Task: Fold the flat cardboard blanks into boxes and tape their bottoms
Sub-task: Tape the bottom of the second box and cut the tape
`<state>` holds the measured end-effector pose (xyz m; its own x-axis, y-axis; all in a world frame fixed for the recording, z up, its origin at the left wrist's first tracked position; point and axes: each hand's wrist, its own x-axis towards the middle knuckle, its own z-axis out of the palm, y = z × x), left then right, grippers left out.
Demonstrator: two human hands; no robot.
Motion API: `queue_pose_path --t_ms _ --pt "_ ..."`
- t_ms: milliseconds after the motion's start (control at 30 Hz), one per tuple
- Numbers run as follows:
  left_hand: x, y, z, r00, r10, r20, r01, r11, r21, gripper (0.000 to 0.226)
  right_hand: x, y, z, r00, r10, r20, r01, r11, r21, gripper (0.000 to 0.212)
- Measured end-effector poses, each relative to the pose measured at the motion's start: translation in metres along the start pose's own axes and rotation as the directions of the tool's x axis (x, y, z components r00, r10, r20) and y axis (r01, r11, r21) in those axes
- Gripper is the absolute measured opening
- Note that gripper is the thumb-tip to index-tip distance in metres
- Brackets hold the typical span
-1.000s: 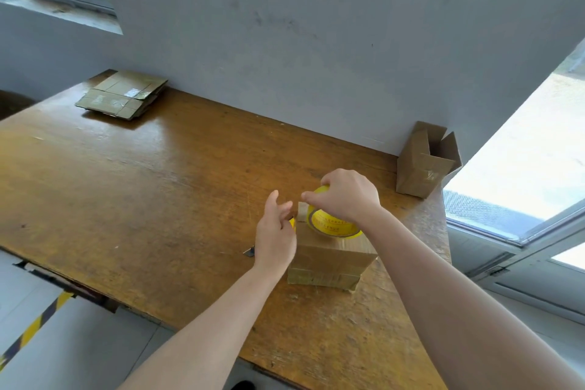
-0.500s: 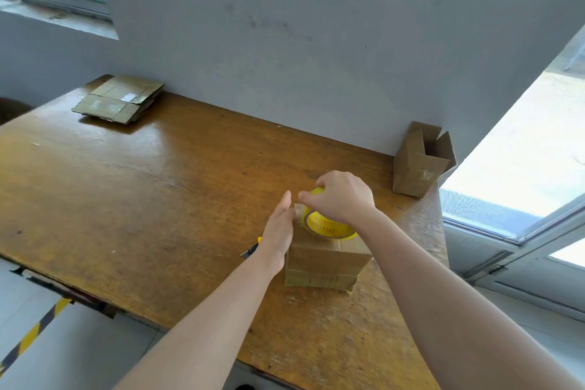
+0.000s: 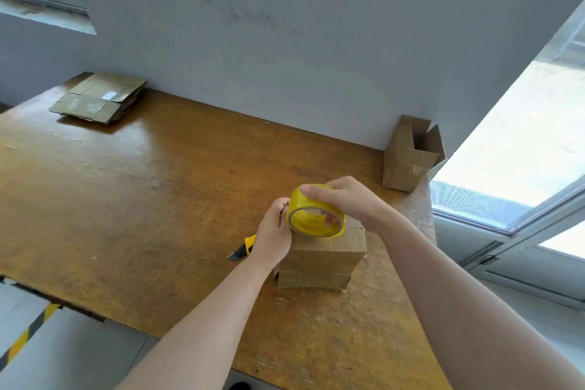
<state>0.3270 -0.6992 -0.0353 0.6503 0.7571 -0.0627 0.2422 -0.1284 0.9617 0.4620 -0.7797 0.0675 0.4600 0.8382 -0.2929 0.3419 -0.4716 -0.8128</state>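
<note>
A folded cardboard box point(image 3: 323, 255) stands bottom-up on the wooden table point(image 3: 142, 199) near its right front. My right hand point(image 3: 345, 198) grips a yellow tape roll point(image 3: 313, 215) just above the box's top, tilted so its hole faces me. My left hand point(image 3: 273, 231) is at the roll's left side, fingers curled against the roll's edge; whether they pinch the tape end is hidden. A stack of flat cardboard blanks point(image 3: 99, 98) lies at the table's far left corner.
An open-topped folded box point(image 3: 410, 158) stands at the table's far right corner by the wall. A yellow utility knife point(image 3: 242, 248) lies just left of my left wrist. A window frame point(image 3: 506, 225) is right of the table; the floor below shows striped tape point(image 3: 28, 332).
My right hand has lifted the tape roll off the box top and tilted it. My left hand went from an open palm beside the box to fingers curled at the roll's edge.
</note>
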Motion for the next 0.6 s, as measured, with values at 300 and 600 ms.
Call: queue_pose_path --t_ms 300,600 --pt "-0.012 -0.025 0.031 0.996 0.059 0.064 -0.072 0.972 0.222 0.031 -0.003 0.055 0.000 0.992 -0.015 -0.123 0.029 0.993 0.115 0.049" --pt "-0.004 -0.016 0.065 0.991 -0.111 -0.072 0.119 0.987 0.107 0.029 -0.003 0.073 -0.015 0.995 0.007 -0.103 0.009 0.988 0.156 0.044"
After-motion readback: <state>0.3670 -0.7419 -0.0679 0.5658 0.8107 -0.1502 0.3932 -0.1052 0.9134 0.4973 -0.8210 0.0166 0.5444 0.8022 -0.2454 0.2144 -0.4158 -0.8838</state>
